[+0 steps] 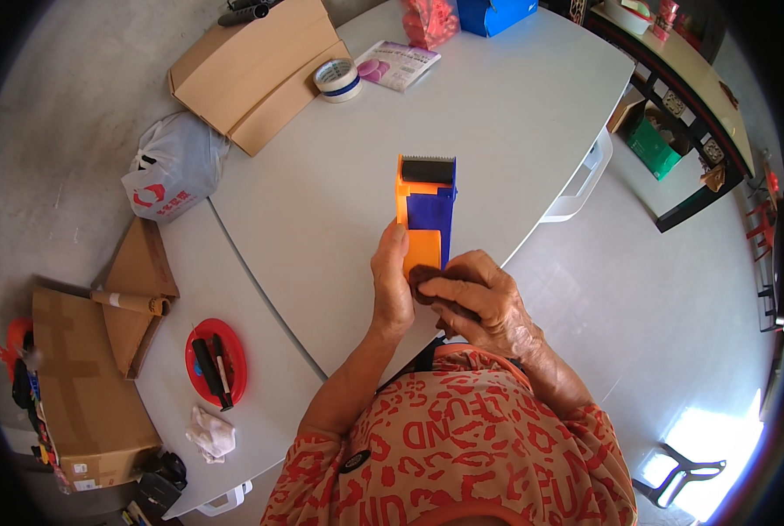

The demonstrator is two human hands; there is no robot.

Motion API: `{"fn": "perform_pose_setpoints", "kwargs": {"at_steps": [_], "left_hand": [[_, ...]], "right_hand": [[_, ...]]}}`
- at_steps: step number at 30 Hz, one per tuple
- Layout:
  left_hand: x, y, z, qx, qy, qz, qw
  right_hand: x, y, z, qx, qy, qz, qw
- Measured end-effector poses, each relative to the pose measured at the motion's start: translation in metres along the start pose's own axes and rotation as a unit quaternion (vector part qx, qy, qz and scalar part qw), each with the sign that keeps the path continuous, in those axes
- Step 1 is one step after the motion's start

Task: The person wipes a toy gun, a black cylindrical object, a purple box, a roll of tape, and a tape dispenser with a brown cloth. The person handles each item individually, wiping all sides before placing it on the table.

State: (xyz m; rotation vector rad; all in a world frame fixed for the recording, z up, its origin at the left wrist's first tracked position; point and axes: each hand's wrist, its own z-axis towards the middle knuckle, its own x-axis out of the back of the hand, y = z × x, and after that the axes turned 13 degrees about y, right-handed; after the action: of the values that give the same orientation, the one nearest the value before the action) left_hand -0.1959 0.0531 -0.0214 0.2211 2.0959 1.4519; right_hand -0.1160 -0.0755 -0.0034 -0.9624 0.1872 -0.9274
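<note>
My left hand [392, 282] grips an orange and blue tape dispenser [429, 210] along its left side, with the thumb lying on it. The dispenser points away from me over the near part of the table; its far end carries a toothed edge and a black roller. A small dark-brown piece [422, 277], soft and cloth-like, is pinched in the fingers of my right hand [488, 300]. It presses against the dispenser's near end, and my hands hide part of both.
On the grey-white table [295, 228] lie tape rolls [337, 80], a folded carton [256, 66], a packet [399, 65], a white plastic bag [177, 167], a red dish [241, 364] with black-handled tools, and a crumpled cloth [210, 435]. A white chair [580, 182] touches the right edge.
</note>
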Motion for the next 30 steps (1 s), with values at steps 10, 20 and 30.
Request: {"fn": "perform_pose_setpoints", "kwargs": {"at_steps": [10,20,30], "left_hand": [[0.004,-0.007,0.000,-0.108,-0.038,0.041,0.993],[-0.002,0.002,0.000,-0.100,-0.047,0.024,0.994],[-0.008,0.016,0.004,0.070,-0.027,-0.123,0.990]], "right_hand": [[-0.009,0.017,0.034,-0.104,0.062,-0.047,0.992],[-0.013,0.018,0.018,-0.036,0.032,-0.042,0.998],[-0.022,0.031,-0.011,0.160,0.097,-0.094,0.978]]}}
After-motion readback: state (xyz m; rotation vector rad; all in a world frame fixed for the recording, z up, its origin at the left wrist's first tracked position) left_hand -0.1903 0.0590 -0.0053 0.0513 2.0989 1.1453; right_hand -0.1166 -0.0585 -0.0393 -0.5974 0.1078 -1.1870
